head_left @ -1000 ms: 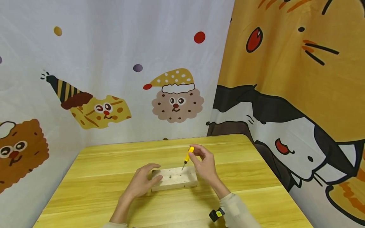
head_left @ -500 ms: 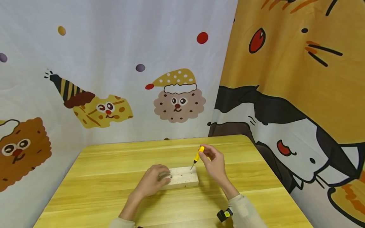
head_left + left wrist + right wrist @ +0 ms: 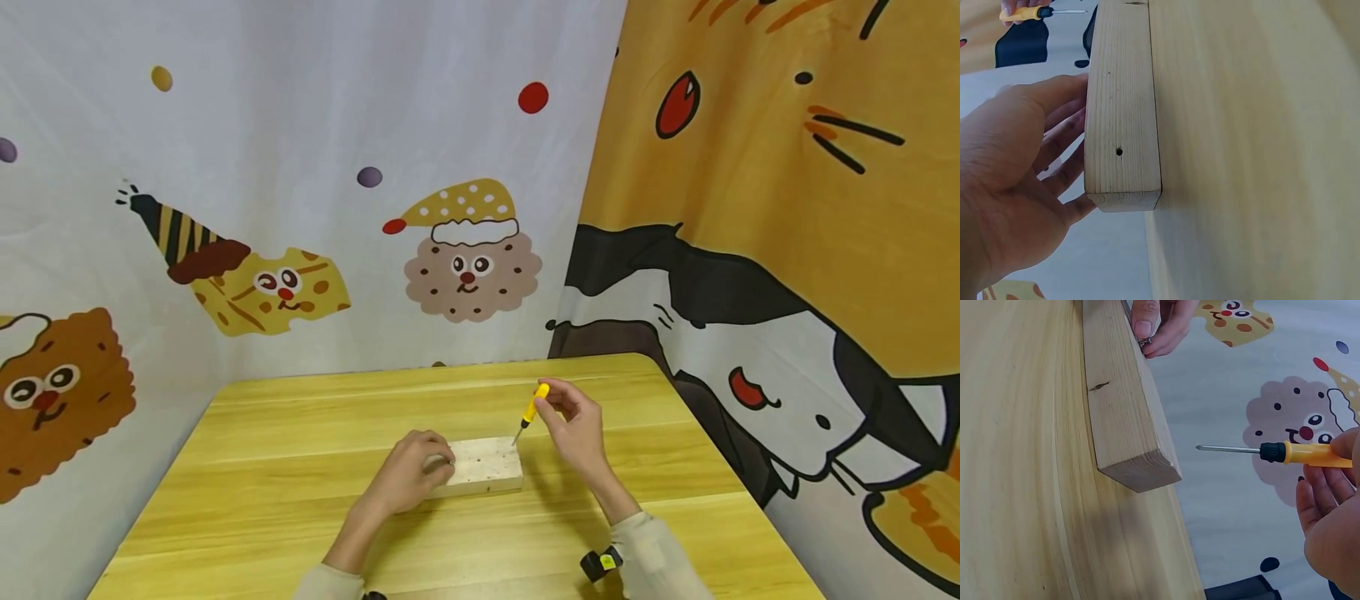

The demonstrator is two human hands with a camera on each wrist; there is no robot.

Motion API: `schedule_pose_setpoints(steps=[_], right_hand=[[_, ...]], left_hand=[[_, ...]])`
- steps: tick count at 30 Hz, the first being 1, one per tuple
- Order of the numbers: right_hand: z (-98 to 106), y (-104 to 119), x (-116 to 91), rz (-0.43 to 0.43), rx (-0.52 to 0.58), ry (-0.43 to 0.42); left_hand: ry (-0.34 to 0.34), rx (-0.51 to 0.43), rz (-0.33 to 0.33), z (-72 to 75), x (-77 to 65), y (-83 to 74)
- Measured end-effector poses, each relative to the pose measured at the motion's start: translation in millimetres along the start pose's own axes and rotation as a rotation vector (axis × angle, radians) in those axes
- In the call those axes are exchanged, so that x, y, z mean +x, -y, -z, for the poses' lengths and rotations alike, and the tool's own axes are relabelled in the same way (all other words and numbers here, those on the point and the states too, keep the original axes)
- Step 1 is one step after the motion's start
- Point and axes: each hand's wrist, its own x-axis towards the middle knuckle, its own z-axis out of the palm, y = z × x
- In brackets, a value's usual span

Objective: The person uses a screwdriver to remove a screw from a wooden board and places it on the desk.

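Note:
A pale wooden block (image 3: 487,467) with several small holes lies on the table. My right hand (image 3: 579,427) pinches a yellow screwdriver (image 3: 534,407) by its handle, its shaft slanting down and left. Its Phillips tip is apart from the block in the right wrist view, just off the end of the block. My left hand (image 3: 411,473) is over the block's left part. In the right wrist view, its thumb and finger pinch a small metal screw (image 3: 1145,342) at the block's upper face; its other fingers reach behind the block in the left wrist view.
The wooden table (image 3: 262,467) stretches out around the block on all sides. Behind it and to the right hang curtains (image 3: 285,100) printed with cartoon figures. A small black wrist camera (image 3: 600,565) sits at my right sleeve.
My right hand has moved right with the screwdriver, from over the block to its right end. My left hand has moved right along the block, its fingers coming together at the screw.

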Motion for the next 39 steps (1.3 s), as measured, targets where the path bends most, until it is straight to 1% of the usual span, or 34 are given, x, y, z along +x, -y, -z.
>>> schedule_pose_setpoints(steps=[6, 13, 22, 28, 31, 33, 36, 39], right_hand=[[3.3, -0.1, 0.1, -0.001, -0.003, -0.001], [4.1, 2.0, -0.2, 0.003, -0.002, -0.001], [6.5, 3.5, 0.4, 0.001, 0.006, -0.008], [8.0, 2.0, -0.4, 0.016, -0.005, -0.006], [8.8, 0.0, -0.8, 0.013, -0.012, -0.007], [9.4, -1.0, -1.0, 0.009, -0.018, -0.007], [10.8, -2.0, -0.7, -0.006, -0.022, -0.01], [12.2, -2.7, -0.5, -0.01, -0.024, -0.016]], left_hand=[[0.0, 0.027, -0.027, 0.6, 1.2, -1.7], [-0.01, 0.083, -0.073, 0.5, 1.4, -4.1], [-0.032, 0.097, -0.08, 0.3, 2.0, -4.9], [-0.058, 0.121, -0.101, -1.1, 1.9, -5.9], [-0.073, 0.117, -0.106, -1.1, 3.1, -6.2], [-0.078, 0.101, -0.107, -0.3, 4.2, -6.3], [-0.067, 0.056, -0.087, 2.0, 4.8, -6.4], [-0.047, 0.025, -0.036, 4.3, 3.7, -6.1]])
